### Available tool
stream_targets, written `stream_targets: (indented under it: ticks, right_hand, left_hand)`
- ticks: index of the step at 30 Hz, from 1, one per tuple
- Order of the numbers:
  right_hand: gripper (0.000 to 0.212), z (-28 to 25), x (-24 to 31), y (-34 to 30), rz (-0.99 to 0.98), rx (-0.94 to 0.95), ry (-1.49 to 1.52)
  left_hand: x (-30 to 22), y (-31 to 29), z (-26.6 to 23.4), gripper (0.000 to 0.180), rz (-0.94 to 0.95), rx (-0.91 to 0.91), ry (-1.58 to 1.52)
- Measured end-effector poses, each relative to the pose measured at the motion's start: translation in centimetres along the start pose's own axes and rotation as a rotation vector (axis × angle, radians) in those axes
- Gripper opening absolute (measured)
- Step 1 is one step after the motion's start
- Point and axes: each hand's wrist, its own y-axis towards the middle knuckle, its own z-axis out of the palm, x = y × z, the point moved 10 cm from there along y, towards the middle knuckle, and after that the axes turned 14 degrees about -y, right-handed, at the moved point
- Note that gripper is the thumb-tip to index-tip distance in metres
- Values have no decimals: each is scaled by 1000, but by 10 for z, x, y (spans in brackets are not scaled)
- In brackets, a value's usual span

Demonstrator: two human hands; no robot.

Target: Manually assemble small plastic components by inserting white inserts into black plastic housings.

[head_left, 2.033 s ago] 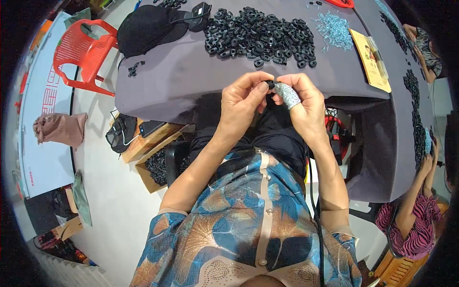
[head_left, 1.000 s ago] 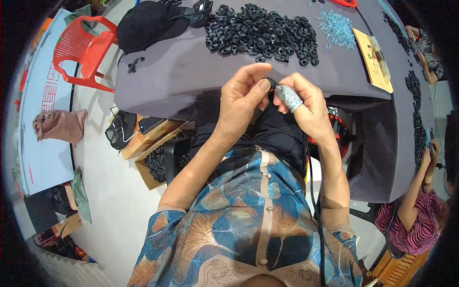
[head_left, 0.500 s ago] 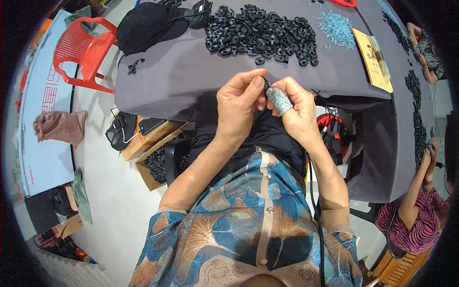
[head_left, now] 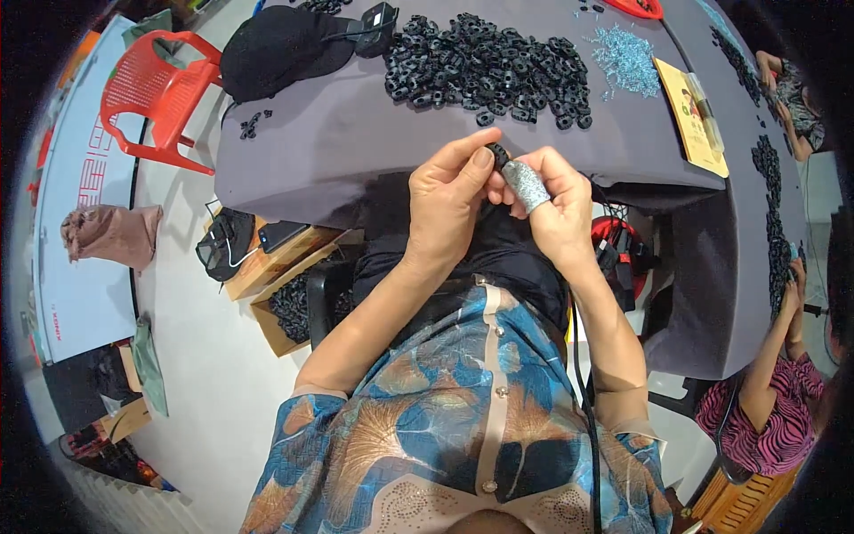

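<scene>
Above my lap, at the near edge of the table, my left hand (head_left: 447, 203) pinches a small round black plastic part (head_left: 498, 156) between thumb and forefinger. My right hand (head_left: 562, 206) is closed against the part's right side, its thumb covered by a glittery silver sleeve (head_left: 528, 185). Whatever lies between the right fingertips is hidden behind that thumb. Beyond both hands, a heap of similar black plastic parts (head_left: 485, 71) spreads over the grey-covered table (head_left: 320, 147). To its right lies a scatter of tiny light-blue pieces (head_left: 625, 60).
A black cap (head_left: 283, 55) and a yellow booklet (head_left: 689, 120) lie on the table. Left stands a red plastic chair (head_left: 160, 98). Below the table edge is a cardboard box of black parts (head_left: 294, 307). At right, a co-worker in a pink striped top (head_left: 765, 414) handles parts.
The black part has turned and shows more between my fingertips. Both hands have shifted slightly to the right, and the sleeved thumb has tilted and moved a little off the part.
</scene>
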Motion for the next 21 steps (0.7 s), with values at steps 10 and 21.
stream_targets:
  ticks: [10, 21]
  right_hand:
    - [7, -1, 1, 1, 34, 69, 79]
    - [11, -2, 10, 2, -72, 82, -112]
  left_hand:
    - [3, -1, 3, 24, -65, 27, -72]
    - [-4, -6, 6, 22, 39, -14, -29]
